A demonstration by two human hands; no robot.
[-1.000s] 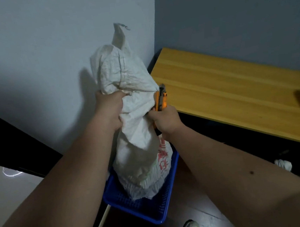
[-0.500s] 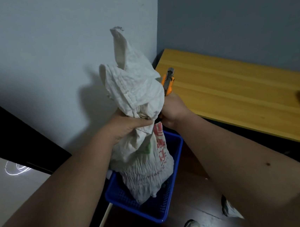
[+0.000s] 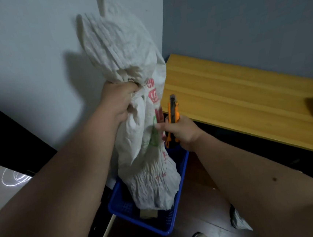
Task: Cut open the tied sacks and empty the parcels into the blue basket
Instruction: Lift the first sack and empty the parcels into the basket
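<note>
Corner floor: blue basket point(image 3: 176, 208) under upended woven sack point(image 3: 142, 119), long axis vertical. Left hand point(image 3: 120, 100) clenches sack mid-height, nearer; right hand point(image 3: 181, 131) grips utility knife point(image 3: 173, 120) alongside.

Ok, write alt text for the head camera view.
A person's left hand grips a crumpled white sack, held upended over a blue basket on the floor. The right hand holds an orange utility knife beside it; a yellow wooden bench stands to the right.
</note>
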